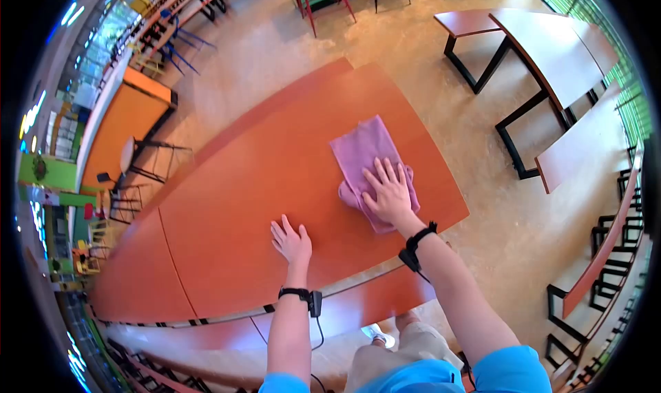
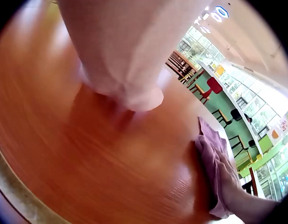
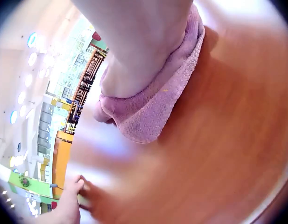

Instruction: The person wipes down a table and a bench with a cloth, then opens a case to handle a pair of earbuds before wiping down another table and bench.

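Note:
A folded purple cloth [image 1: 365, 149] lies on the reddish-brown wooden table [image 1: 241, 186], toward its right end. On top of it my right hand [image 1: 391, 192] rests flat with fingers spread, pressing the cloth to the tabletop. In the right wrist view the cloth [image 3: 153, 112] bunches around the hand, one edge folded over. My left hand [image 1: 292, 243] is near the table's front edge, to the left of the cloth, its fingers extended and holding nothing. Its fingers are mostly hidden behind the wrist in the left wrist view.
A bench [image 1: 385, 296] runs along the table's near side, by the person's legs. Another table [image 1: 551, 56] with benches stands at the far right. Stools [image 1: 148, 152] line an orange counter [image 1: 127, 128] on the left.

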